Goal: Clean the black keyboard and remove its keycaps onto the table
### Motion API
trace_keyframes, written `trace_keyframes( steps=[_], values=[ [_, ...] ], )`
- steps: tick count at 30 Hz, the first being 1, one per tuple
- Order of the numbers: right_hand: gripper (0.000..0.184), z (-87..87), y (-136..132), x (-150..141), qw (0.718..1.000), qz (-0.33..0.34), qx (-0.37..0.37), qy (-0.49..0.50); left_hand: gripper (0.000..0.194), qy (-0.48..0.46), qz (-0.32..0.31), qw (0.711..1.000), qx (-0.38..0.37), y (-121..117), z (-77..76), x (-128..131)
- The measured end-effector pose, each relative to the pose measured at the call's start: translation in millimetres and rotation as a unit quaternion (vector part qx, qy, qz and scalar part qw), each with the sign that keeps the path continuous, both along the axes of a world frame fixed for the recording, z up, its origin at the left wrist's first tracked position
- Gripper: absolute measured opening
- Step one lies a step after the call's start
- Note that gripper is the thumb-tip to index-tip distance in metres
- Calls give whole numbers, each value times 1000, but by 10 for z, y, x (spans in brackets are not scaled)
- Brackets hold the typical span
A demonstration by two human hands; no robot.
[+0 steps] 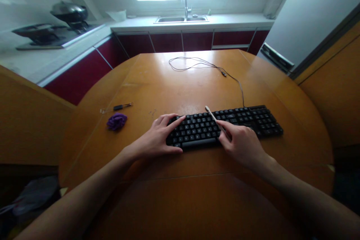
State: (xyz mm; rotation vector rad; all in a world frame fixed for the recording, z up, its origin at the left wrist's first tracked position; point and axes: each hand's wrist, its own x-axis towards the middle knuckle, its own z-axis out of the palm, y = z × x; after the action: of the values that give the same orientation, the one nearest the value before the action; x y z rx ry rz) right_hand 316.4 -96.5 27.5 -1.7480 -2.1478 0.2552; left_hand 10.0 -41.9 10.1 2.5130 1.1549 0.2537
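A black keyboard [197,129] lies across the wooden table in front of me. My left hand [161,135] grips its left end, thumb along the near edge and fingers spread over the far edge. In my right hand [240,140], closed in a pinch, is a slim pale toothbrush [212,115]. The brush slants over the middle of the keyboard, its head reaching past the back row of keys. Part of the brush handle is hidden by my right fingers. My right hand covers some keys near the front edge.
A thin cable [197,63] loops over the far side of the table [157,82]. At left lie a crumpled purple cloth [116,121] and a small black-handled tool with wire ends [123,106]. Beyond are a sink [180,19], a stove [62,39] and a fridge [312,18].
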Motion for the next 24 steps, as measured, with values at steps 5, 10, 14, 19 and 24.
trace_keyframes(
  steps=[5,10,14,19,24],
  values=[
    [42,46,-52,-7,998,58,-14,-19,106,1,0,1000,-2,-3,-4,0],
    [44,63,-87,-6,997,3,-3,-82,109,5,2,1000,-7,-8,12,6],
    [44,44,-60,4,998,0,14,-63,111,2,1,1000,-5,-10,12,3],
    [46,10,-23,13,998,35,-8,-60,113,2,2,1000,-3,-10,20,11],
    [44,40,-19,35,997,-19,5,-76,116,-1,5,1000,-5,-9,5,4]
  ],
)
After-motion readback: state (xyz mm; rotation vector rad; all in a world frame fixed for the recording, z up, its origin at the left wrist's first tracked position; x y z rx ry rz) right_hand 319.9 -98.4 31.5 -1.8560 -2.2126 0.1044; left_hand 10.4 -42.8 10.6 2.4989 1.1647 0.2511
